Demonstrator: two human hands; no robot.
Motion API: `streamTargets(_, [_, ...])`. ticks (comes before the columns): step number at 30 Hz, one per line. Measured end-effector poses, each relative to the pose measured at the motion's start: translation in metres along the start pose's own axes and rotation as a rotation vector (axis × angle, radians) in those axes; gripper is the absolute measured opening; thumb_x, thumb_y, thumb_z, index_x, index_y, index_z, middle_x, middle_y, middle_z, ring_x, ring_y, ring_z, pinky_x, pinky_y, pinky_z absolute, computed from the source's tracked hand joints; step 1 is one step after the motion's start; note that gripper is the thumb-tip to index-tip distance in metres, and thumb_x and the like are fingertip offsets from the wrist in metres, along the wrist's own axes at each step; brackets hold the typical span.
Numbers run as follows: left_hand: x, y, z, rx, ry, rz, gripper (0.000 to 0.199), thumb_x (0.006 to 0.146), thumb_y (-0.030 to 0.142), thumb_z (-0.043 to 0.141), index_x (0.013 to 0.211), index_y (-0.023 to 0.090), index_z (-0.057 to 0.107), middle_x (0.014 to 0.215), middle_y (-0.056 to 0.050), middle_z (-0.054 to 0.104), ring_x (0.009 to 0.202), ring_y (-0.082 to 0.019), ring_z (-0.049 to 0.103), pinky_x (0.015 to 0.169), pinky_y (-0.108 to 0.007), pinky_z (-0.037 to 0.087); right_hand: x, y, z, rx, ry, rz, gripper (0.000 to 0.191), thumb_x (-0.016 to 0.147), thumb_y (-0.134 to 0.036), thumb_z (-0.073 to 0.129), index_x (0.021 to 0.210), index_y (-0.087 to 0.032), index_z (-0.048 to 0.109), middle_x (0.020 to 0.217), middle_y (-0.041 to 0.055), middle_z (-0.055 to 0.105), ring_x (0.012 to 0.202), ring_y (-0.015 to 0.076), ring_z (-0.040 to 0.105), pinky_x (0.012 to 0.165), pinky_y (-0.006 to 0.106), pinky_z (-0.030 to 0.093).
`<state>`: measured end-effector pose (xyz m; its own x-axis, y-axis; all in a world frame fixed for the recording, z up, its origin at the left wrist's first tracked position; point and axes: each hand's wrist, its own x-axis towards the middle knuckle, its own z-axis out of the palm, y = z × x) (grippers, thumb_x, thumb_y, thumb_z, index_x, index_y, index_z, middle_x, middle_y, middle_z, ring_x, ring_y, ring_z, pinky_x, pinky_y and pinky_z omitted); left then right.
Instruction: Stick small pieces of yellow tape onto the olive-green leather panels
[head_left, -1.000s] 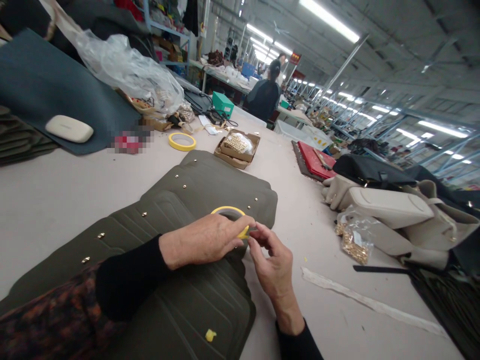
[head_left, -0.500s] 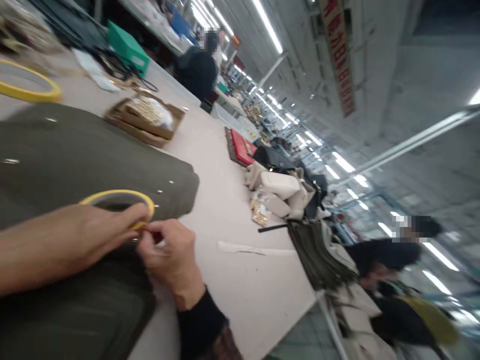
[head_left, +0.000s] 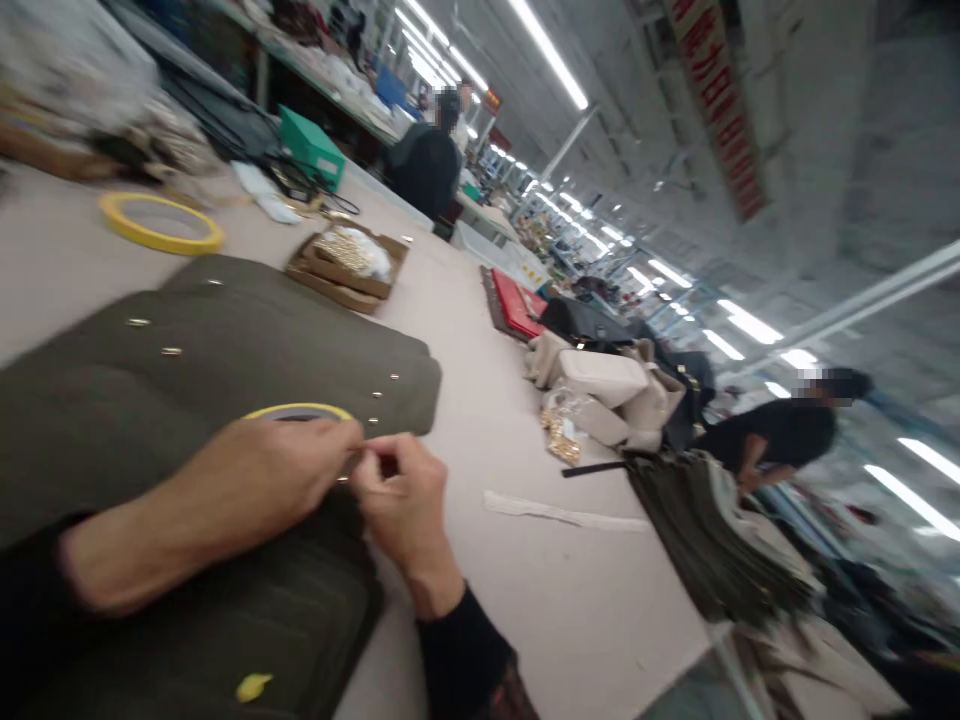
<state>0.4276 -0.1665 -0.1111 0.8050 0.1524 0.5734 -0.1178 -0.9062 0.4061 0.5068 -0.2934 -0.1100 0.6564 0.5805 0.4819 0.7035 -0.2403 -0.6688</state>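
My left hand (head_left: 292, 465) is closed around a roll of yellow tape (head_left: 300, 410), whose far rim shows above the knuckles. My right hand (head_left: 405, 500) meets it at the roll's right edge, thumb and forefinger pinched; what lies between the fingertips is hidden. Under both hands lie dark olive fabric or leather panels (head_left: 300, 330) with small shiny metal pieces set in them. A crumpled yellow scrap (head_left: 253, 687) rests on the nearer panel.
Another yellow tape roll (head_left: 161, 222) lies at the left. Beyond the panels stands a cardboard box (head_left: 337, 280) of gold-coloured parts. A pale strip (head_left: 562, 512), beige bag pieces (head_left: 600, 375) and a stack of olive panels (head_left: 712, 530) lie rightward. A co-worker (head_left: 780, 420) stands beyond.
The view has shifted, so the table scene sits further right and lower. The yellow scrap has come into view. Both hands stay together at the tape roll, the left now covering more of it.
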Motion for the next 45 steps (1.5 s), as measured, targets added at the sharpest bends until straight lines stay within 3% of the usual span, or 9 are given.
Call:
streamTargets(2, [-0.002, 0.004, -0.017, 0.218, -0.136, 0.055, 0.023, 0.086, 0.009, 0.039, 0.074, 0.018, 0.056, 0.067, 0.000, 0.058, 0.056, -0.015, 0.052, 0.053, -0.026, 0.036, 0.003, -0.002, -0.001, 0.143, -0.043, 0.178, 0.014, 0.077, -0.023, 0.054, 0.073, -0.018, 0.066, 0.063, -0.0013, 0.064, 0.055, 0.0117, 0.057, 0.055, 0.022, 0.048])
streamTargets(8, [0.003, 0.028, -0.027, 0.272, -0.111, 0.068, 0.012, 0.090, 0.016, 0.044, 0.084, 0.018, 0.054, 0.072, -0.001, 0.060, 0.066, -0.015, 0.058, 0.055, -0.025, 0.038, 0.014, 0.030, -0.003, 0.361, -0.088, 0.571, 0.016, 0.068, -0.030, 0.064, 0.069, -0.015, 0.066, 0.056, -0.0022, 0.061, 0.045, 0.0109, 0.053, 0.045, 0.022, 0.044])
streamTargets(13, [0.004, 0.015, -0.022, 0.339, -0.335, -0.091, 0.008, 0.090, 0.016, 0.046, 0.089, 0.017, 0.054, 0.074, -0.003, 0.062, 0.067, -0.018, 0.062, 0.053, -0.025, 0.038, 0.007, 0.033, -0.007, 0.416, -0.449, 0.597, 0.025, 0.072, -0.038, 0.066, 0.073, -0.013, 0.067, 0.052, -0.0021, 0.059, 0.041, 0.0078, 0.049, 0.041, 0.019, 0.038])
streamTargets(16, [0.001, 0.003, -0.019, 0.367, -0.432, -0.128, 0.008, 0.090, 0.015, 0.047, 0.093, 0.017, 0.054, 0.076, -0.005, 0.064, 0.069, -0.020, 0.062, 0.057, -0.028, 0.041, 0.002, 0.030, -0.005, 0.332, -0.515, 0.593, 0.027, 0.073, -0.039, 0.064, 0.075, -0.013, 0.068, 0.052, -0.0026, 0.057, 0.040, 0.0071, 0.045, 0.038, 0.018, 0.034])
streamTargets(30, [-0.005, -0.011, -0.015, 0.324, -0.443, -0.035, 0.011, 0.089, 0.014, 0.046, 0.093, 0.017, 0.056, 0.085, -0.009, 0.065, 0.080, -0.024, 0.057, 0.071, -0.036, 0.042, -0.001, 0.016, 0.008, -0.173, -0.479, 0.165, 0.018, 0.078, -0.020, 0.053, 0.069, -0.020, 0.068, 0.067, 0.0021, 0.070, 0.061, 0.0162, 0.063, 0.059, 0.026, 0.043])
streamTargets(36, [-0.002, -0.009, -0.021, 0.310, -0.494, -0.063, 0.010, 0.088, 0.012, 0.047, 0.091, 0.016, 0.055, 0.085, -0.010, 0.066, 0.081, -0.025, 0.060, 0.070, -0.035, 0.044, -0.002, 0.021, -0.003, -0.218, -0.393, 0.105, 0.025, 0.082, -0.025, 0.057, 0.105, -0.017, 0.062, 0.058, -0.0032, 0.064, 0.053, 0.0158, 0.061, 0.054, 0.026, 0.044])
streamTargets(39, [-0.001, -0.010, -0.022, 0.297, -0.488, -0.053, 0.013, 0.087, 0.009, 0.045, 0.091, 0.016, 0.054, 0.084, -0.009, 0.066, 0.080, -0.026, 0.061, 0.067, -0.036, 0.045, -0.005, 0.025, -0.013, -0.178, -0.312, -0.093, 0.013, 0.087, -0.025, 0.053, 0.092, -0.019, 0.064, 0.072, 0.0018, 0.067, 0.061, 0.0148, 0.062, 0.060, 0.026, 0.047])
streamTargets(42, [-0.002, -0.010, -0.022, 0.304, -0.467, -0.041, 0.015, 0.085, 0.007, 0.043, 0.092, 0.016, 0.054, 0.085, -0.009, 0.066, 0.078, -0.025, 0.062, 0.065, -0.035, 0.046, -0.010, 0.027, -0.015, -0.200, -0.397, -0.343, 0.019, 0.090, -0.017, 0.046, 0.088, -0.019, 0.064, 0.078, 0.0046, 0.066, 0.070, 0.0155, 0.061, 0.066, 0.027, 0.048])
streamTargets(45, [-0.001, -0.010, -0.022, 0.288, -0.452, -0.055, 0.018, 0.085, 0.005, 0.042, 0.095, 0.015, 0.053, 0.085, -0.008, 0.065, 0.075, -0.022, 0.063, 0.063, -0.031, 0.047, -0.012, 0.026, -0.007, -0.308, -0.490, -0.428, 0.022, 0.090, -0.013, 0.043, 0.089, -0.017, 0.065, 0.079, 0.0068, 0.065, 0.073, 0.0179, 0.062, 0.068, 0.028, 0.048])
